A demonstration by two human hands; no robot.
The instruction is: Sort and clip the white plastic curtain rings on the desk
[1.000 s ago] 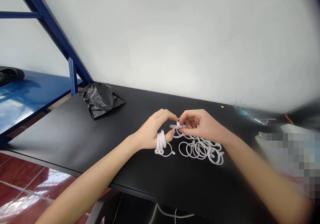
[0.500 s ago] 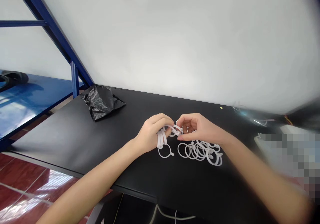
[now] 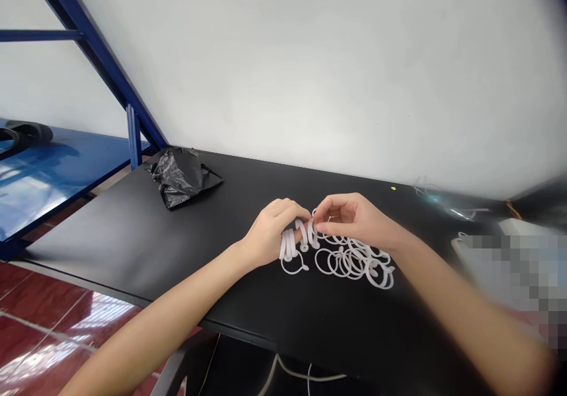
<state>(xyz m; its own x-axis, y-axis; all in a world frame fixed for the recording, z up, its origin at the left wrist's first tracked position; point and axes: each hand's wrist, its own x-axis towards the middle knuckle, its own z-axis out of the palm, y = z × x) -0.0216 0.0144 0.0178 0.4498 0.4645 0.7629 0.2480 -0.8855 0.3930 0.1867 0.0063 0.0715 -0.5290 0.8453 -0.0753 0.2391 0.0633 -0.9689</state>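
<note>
Several white plastic curtain rings [image 3: 289,244] hang around a finger of my left hand [image 3: 273,226], which is held just above the black tabletop, with the other fingers curled. At that finger's tip, my right hand [image 3: 349,218] pinches another white curtain ring [image 3: 313,232] between thumb and fingers. Under and beside my right hand lies a loose heap of white curtain rings [image 3: 354,263], overlapping one another, each with a small eyelet. A single ring [image 3: 292,271] lies flat below my left hand. Part of the heap is hidden behind my right hand.
A crumpled black plastic bag [image 3: 182,177] sits at the back left of the black table [image 3: 212,225]. Clear plastic [image 3: 456,210] lies at the back right, near a pale blurred object. A blue metal frame [image 3: 106,59] stands left. Cables [image 3: 305,377] hang below the front edge.
Rings near the left fingertips have slid apart along the finger and now hang more upright. My right hand has shifted slightly up, still pinching at the fingertip. The view has tilted slightly.
</note>
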